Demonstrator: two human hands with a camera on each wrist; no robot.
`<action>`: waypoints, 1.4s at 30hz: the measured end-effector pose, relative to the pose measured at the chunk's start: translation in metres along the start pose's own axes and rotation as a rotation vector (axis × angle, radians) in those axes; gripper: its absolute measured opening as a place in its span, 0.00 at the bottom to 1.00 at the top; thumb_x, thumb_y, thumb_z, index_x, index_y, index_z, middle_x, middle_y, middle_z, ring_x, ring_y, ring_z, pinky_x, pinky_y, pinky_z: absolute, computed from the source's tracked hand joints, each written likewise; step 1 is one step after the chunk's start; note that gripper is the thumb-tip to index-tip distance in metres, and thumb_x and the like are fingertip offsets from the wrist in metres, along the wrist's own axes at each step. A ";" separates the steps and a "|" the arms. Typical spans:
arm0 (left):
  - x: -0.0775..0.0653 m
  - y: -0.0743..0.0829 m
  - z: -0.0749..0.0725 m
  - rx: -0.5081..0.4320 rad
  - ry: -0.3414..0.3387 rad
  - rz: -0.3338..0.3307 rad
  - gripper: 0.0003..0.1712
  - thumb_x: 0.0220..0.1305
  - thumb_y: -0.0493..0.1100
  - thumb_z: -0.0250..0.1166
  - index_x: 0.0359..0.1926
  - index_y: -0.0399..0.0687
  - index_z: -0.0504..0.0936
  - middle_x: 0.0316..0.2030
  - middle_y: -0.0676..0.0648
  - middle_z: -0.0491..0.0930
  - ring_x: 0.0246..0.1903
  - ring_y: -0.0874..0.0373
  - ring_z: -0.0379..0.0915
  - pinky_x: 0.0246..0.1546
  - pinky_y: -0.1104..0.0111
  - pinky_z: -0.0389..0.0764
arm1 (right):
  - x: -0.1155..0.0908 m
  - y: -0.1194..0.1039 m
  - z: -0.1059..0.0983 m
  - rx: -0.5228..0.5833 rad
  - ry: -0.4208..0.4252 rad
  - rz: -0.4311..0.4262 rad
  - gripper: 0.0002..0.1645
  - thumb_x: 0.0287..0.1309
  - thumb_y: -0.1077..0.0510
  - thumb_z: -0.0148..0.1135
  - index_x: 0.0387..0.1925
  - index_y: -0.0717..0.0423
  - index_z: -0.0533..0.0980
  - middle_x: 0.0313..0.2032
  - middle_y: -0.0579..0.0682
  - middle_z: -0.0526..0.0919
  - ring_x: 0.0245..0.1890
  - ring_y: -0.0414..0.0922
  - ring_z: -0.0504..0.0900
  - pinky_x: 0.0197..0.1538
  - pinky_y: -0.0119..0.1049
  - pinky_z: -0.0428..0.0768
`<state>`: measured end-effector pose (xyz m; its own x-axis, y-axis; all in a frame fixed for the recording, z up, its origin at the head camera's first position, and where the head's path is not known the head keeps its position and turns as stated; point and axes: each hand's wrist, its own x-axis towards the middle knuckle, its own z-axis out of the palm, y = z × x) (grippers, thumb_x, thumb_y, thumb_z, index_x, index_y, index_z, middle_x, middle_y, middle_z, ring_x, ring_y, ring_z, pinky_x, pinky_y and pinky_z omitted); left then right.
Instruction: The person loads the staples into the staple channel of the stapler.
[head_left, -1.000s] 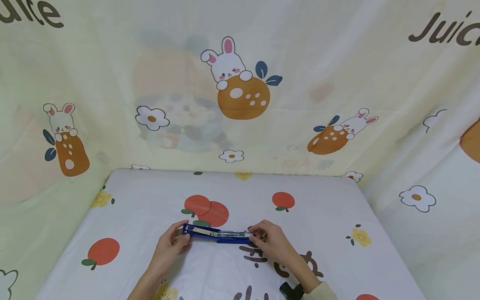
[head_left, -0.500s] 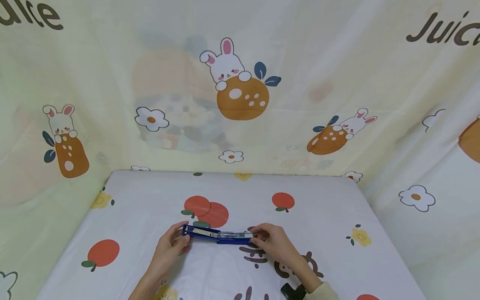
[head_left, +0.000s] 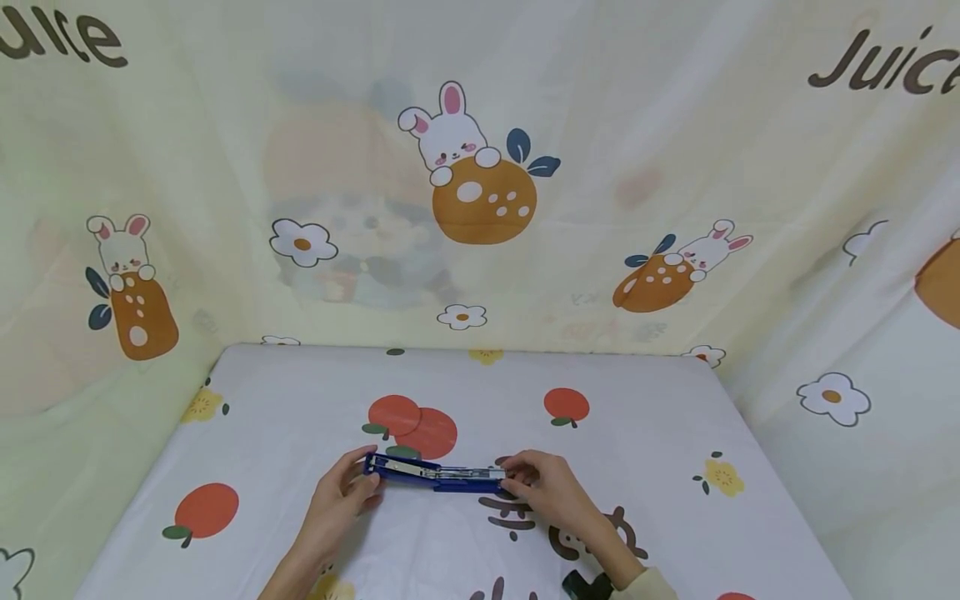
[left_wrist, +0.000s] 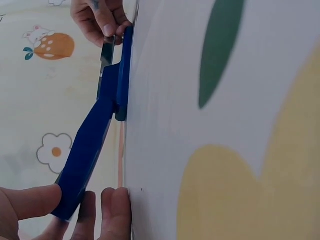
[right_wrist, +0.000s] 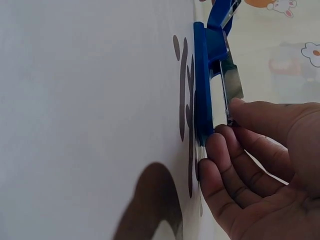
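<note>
A blue stapler (head_left: 468, 485) lies swung wide apart on the table, its cover stretching left and its base right. In the head view, my left hand (head_left: 336, 496) pinches the far end of the cover between thumb and fingers. The left wrist view shows that cover (left_wrist: 85, 145) slanting up off the tabletop, while the base stays flat against it. My right hand (head_left: 553, 496) pinches the free end of the silver metal magazine. In the right wrist view its thumb (right_wrist: 255, 115) presses on the metal rail (right_wrist: 233, 82), which is raised a little from the base (right_wrist: 201, 85).
The table (head_left: 637, 433) wears a white cloth printed with red fruit, yellow flowers and dark lettering. Pale curtains (head_left: 360, 50) with rabbit prints hang behind and at both sides. A small black object (head_left: 585, 585) sits by my right sleeve (head_left: 647, 586).
Both hands keep their hold on the stapler. The head view has tipped up slightly, so the whole scene sits a little lower in it.
</note>
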<state>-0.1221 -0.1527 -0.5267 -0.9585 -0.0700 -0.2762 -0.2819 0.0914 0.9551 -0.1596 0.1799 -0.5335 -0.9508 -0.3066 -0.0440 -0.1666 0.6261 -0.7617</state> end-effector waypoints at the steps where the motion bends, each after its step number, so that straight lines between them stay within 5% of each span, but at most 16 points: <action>1: 0.000 0.000 0.000 -0.001 -0.001 -0.001 0.29 0.79 0.32 0.57 0.77 0.46 0.68 0.70 0.28 0.73 0.55 0.48 0.85 0.55 0.57 0.91 | 0.000 0.000 0.000 0.001 -0.002 0.002 0.11 0.65 0.56 0.74 0.48 0.51 0.86 0.37 0.43 0.86 0.35 0.38 0.80 0.38 0.23 0.82; 10: -0.004 0.001 0.000 0.016 0.005 -0.046 0.29 0.79 0.33 0.57 0.77 0.49 0.69 0.71 0.30 0.73 0.56 0.47 0.85 0.54 0.58 0.91 | -0.003 0.002 0.003 0.005 -0.023 0.023 0.12 0.65 0.56 0.74 0.49 0.52 0.86 0.38 0.43 0.87 0.35 0.39 0.80 0.38 0.24 0.82; 30: -0.003 0.008 0.000 -0.038 -0.047 0.080 0.28 0.77 0.29 0.57 0.75 0.41 0.69 0.66 0.29 0.76 0.50 0.49 0.86 0.46 0.63 0.92 | 0.000 0.000 0.001 -0.019 0.009 -0.001 0.11 0.65 0.56 0.74 0.48 0.52 0.86 0.37 0.44 0.87 0.35 0.37 0.80 0.39 0.23 0.83; 42: -0.003 0.016 0.001 -0.014 -0.080 0.119 0.28 0.77 0.30 0.59 0.74 0.47 0.72 0.63 0.35 0.78 0.48 0.50 0.86 0.48 0.62 0.91 | -0.001 -0.001 0.002 -0.003 0.019 0.010 0.11 0.64 0.56 0.75 0.47 0.52 0.86 0.38 0.44 0.87 0.35 0.37 0.80 0.39 0.22 0.82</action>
<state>-0.1233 -0.1505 -0.5108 -0.9855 0.0203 -0.1683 -0.1662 0.0806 0.9828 -0.1574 0.1780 -0.5337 -0.9572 -0.2869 -0.0393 -0.1580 0.6310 -0.7595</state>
